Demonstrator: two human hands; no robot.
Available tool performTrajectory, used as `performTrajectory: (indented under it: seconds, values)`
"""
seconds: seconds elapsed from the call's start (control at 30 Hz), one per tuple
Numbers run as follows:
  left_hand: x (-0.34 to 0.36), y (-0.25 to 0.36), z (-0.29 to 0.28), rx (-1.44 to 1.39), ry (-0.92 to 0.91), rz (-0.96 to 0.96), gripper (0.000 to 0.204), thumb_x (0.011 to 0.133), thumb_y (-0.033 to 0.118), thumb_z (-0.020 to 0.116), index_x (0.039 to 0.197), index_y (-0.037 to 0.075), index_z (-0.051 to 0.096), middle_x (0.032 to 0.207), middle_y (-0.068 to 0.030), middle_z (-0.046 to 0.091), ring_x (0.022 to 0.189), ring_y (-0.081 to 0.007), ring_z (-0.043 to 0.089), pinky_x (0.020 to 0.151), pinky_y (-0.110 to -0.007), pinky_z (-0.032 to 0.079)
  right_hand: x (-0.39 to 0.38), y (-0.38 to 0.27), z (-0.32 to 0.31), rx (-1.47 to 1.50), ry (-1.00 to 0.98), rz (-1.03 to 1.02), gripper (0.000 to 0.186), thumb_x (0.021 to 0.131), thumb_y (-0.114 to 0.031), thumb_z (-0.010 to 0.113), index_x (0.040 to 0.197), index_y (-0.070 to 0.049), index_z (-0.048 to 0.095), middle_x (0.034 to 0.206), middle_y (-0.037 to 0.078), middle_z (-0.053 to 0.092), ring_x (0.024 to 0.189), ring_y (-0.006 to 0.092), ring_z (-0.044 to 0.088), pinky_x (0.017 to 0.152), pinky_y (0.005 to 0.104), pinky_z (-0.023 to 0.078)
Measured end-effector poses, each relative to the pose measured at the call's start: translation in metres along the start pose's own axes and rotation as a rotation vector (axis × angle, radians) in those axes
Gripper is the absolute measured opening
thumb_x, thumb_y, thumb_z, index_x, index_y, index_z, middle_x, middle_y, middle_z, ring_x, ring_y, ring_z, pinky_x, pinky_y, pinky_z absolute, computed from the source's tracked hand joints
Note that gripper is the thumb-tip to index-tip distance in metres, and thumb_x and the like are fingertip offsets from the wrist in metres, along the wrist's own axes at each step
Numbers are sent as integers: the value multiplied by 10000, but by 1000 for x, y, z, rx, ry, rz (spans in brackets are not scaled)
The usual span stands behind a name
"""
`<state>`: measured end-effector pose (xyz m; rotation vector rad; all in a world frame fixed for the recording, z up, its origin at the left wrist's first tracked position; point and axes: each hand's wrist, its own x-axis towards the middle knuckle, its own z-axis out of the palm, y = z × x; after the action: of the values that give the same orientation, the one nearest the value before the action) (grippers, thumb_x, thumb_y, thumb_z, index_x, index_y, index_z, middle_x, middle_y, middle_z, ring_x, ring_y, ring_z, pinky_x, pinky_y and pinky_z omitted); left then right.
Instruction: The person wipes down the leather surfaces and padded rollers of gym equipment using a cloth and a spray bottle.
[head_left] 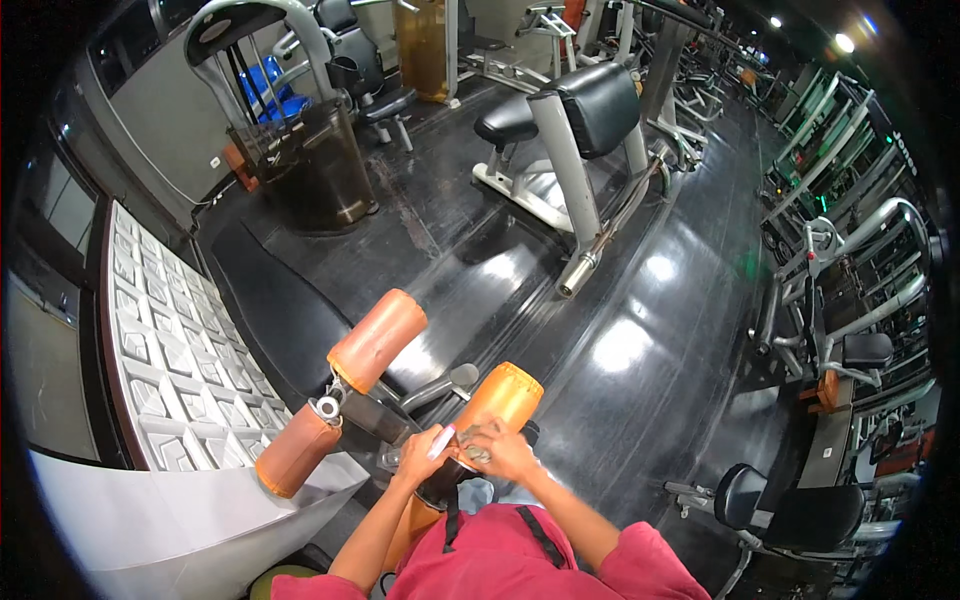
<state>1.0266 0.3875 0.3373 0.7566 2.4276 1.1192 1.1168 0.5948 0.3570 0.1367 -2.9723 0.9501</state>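
An orange padded roller [500,400] of a gym bench is right in front of me. At its near end my left hand [418,458] is closed on a small pale, flat object [441,442], whose kind I cannot make out. Close beside it, my right hand [508,452] has its fingers bent at the roller's lower edge. A small greyish thing [478,455] shows at those fingers, too small to name. Further left, two brownish-orange rollers, an upper one [377,340] and a lower one [298,450], sit either side of a metal joint [327,407].
A long black bench pad [275,310] stretches away beyond the rollers. On the left stand a white patterned panel [175,350] and a pale ledge [200,520]. A black-padded machine [590,110] stands ahead; a black seat [815,525] is at lower right.
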Motion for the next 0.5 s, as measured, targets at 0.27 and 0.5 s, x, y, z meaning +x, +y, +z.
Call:
performTrajectory:
  seconds: [0.27,0.5]
  values:
    - [-1,6,-1,26,12,-23,367,807,377,786,928,91,590,794,-194,655,788,-431,650,654,-512,487,47,68,-81,-113,163,289,324,688,-209,738,1012,-211,736,1162,9,668,1032,304,575,892,408,553]
    - [3,6,-7,51,11,-43,312,832,349,765,917,97,602,782,-188,665,770,-433,650,641,-508,492,25,32,-32,-99,30,85,345,723,-258,771,1062,-207,725,1196,12,651,1142,342,555,985,438,515]
